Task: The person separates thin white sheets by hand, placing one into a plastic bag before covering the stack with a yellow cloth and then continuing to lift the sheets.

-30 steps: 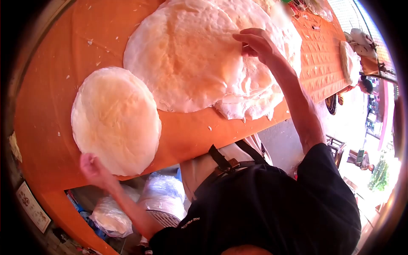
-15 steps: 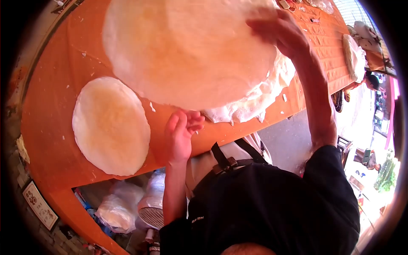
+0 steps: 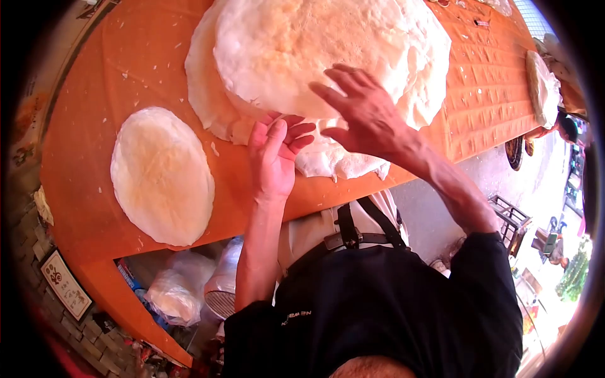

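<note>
A large pale round flatbread (image 3: 296,47), faintly browned in patches, lies on top of a stack. Wider, wrinkled sheets (image 3: 205,82) stick out from under it at the left and right. My left hand (image 3: 275,154) is palm up at the near edge of the stack, its fingers half curled and apart, with the fingertips right at the rim. My right hand (image 3: 368,116) hovers over the near right part of the top round, fingers spread and nothing in them. A smaller oval flatbread (image 3: 162,176) lies separately to the left.
The orange tabletop (image 3: 82,170) carries scattered white crumbs. Bagged goods (image 3: 179,290) sit under the table beside a round ribbed object (image 3: 220,302). Another pale stack (image 3: 542,88) rests at the far right end. A person (image 3: 567,129) is partly visible beyond it.
The large round, blurred and spread wide over the stack before, now lies further back with a spotted surface showing. My right hand came left and nearer; my left hand moved up to the rim.
</note>
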A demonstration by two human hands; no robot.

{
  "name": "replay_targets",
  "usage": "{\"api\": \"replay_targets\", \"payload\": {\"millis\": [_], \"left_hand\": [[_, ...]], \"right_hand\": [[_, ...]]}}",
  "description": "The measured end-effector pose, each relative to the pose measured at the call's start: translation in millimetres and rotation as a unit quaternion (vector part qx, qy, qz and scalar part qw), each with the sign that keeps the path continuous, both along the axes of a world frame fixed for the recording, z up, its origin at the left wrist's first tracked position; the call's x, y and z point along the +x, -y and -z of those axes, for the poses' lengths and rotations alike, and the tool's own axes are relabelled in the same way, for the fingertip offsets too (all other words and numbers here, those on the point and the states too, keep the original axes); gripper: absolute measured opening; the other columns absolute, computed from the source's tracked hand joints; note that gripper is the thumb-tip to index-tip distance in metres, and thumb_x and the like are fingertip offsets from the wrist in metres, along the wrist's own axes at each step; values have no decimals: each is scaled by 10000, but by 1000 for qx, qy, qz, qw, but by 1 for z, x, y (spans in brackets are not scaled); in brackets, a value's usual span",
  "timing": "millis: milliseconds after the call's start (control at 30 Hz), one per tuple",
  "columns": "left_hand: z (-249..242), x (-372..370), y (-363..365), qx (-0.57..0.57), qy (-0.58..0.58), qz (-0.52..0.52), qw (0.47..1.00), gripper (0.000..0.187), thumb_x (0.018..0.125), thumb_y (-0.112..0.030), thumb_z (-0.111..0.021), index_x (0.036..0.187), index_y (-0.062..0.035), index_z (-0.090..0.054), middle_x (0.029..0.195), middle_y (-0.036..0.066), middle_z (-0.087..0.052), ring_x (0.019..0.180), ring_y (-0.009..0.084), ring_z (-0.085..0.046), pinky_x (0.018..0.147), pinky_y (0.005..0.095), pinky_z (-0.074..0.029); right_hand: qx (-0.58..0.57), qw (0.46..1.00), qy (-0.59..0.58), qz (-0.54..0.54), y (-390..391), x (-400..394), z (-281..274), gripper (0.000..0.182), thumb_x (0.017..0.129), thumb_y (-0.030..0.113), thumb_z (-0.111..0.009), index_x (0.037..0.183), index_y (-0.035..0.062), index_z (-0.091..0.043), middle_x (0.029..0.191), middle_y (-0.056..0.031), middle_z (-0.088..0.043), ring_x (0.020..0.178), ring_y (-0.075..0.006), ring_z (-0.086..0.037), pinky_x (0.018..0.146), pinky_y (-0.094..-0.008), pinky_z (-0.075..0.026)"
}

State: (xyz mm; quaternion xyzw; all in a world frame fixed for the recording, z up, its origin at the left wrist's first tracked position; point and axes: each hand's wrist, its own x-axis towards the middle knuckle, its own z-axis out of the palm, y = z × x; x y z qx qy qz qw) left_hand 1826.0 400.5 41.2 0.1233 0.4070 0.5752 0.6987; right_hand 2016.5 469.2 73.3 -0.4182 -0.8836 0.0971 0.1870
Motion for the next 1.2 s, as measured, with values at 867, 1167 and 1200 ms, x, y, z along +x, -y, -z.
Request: {"api": "replay_targets", "payload": {"millis": [867,1167,1200], "left_hand": [[0,-5,17,-24,4,63,998,175,910,-51,-542,1077,1,-538,963,126,-645,651,173,-655,483,210,-482],[13,-11,22,-64,-31,47,996,282,926,-100,-524,1176,28,-508,1041,154,-653,710,180,-649,541,234,-470],[16,-13,30,-80,-48,53,994,318,931,-108,-535,1213,32,-487,1052,148,-648,752,176,-646,588,238,-483]], "right_hand": [[13,1000,0,2,32,2,14,594,637,156,-762,1202,72,-596,1181,-148,-587,1116,-341,-553,905,-452,-453],[-18,986,79,149,-17,1,-62,413,730,-69,-571,1087,103,-689,930,-123,-701,825,-271,-684,738,-348,-556],[42,989,46,137,-17,7,-86,420,725,-78,-562,1079,106,-691,953,-120,-701,836,-276,-685,741,-349,-560]]}}
